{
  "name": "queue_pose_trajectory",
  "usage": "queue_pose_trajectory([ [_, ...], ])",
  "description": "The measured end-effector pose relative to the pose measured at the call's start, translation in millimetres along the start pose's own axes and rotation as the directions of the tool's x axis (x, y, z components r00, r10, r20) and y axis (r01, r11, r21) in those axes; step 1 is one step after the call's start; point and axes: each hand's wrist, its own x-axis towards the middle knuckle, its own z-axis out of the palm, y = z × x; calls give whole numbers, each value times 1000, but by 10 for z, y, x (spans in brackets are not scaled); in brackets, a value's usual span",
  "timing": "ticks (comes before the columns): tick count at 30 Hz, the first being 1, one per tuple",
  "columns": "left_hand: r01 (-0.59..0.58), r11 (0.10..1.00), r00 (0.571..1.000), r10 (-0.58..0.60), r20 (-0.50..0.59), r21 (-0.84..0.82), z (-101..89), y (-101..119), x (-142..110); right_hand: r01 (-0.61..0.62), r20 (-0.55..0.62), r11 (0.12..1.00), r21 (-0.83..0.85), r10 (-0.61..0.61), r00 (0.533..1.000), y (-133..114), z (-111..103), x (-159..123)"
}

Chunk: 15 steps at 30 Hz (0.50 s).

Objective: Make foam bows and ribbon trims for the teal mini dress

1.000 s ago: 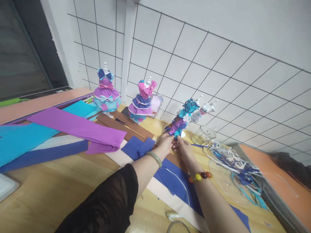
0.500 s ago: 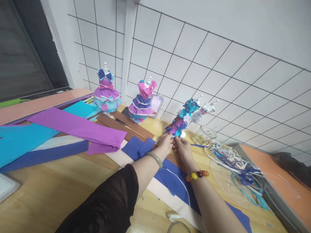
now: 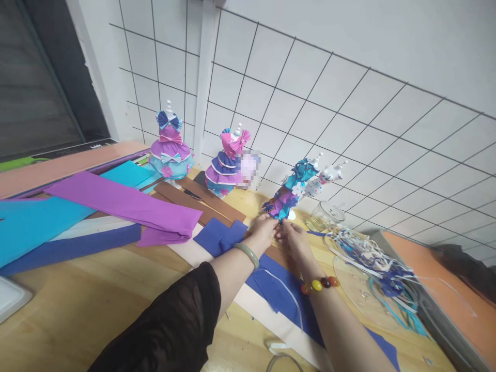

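A small dress form in a teal, purple and blue paper dress (image 3: 289,192) with white flowers leans at the back of the table. Right at its lower hem are both my hands. My left hand (image 3: 264,228), with a pale bangle on the wrist, has its fingers curled in at the hem's left side. My right hand (image 3: 295,237), wearing a bead bracelet, is closed with the thumb up against the teal hem. The fingertips nearly meet, and what lies between them is too small to make out. Dark blue paper pieces (image 3: 271,289) lie under my forearms.
Two dress forms, one in a purple and teal dress (image 3: 169,144) and one in a tiered dress (image 3: 225,170), stand left. A white dress form (image 3: 331,174), a glass cup (image 3: 326,214) and a heap of paper strips (image 3: 368,253) are right. Purple paper (image 3: 127,204) lies left.
My right hand and wrist have shifted slightly right and down, away from the left hand. My left hand and the dress forms stay almost where they were.
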Motion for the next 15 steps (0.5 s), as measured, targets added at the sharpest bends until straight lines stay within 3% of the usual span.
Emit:
queue_pose_trajectory([
  [2, -9, 1000, 1000, 9, -13, -16, -5, 0, 7, 77, -68, 991, -107, -85, 994, -20, -13, -2],
  [6, -22, 999, 1000, 21, -23, -49, -1, 9, 10, 211, -227, 939, -272, -276, 934, -82, -17, 10],
  [10, -26, 997, 1000, 25, -15, -75, 15, 26, -9, 257, -163, 911, -323, -321, 933, -109, 2, 46],
  [15, -15, 995, 1000, 14, -12, -100, 13, 34, 1, 245, -127, 920, -306, -294, 947, -76, 22, 94],
])
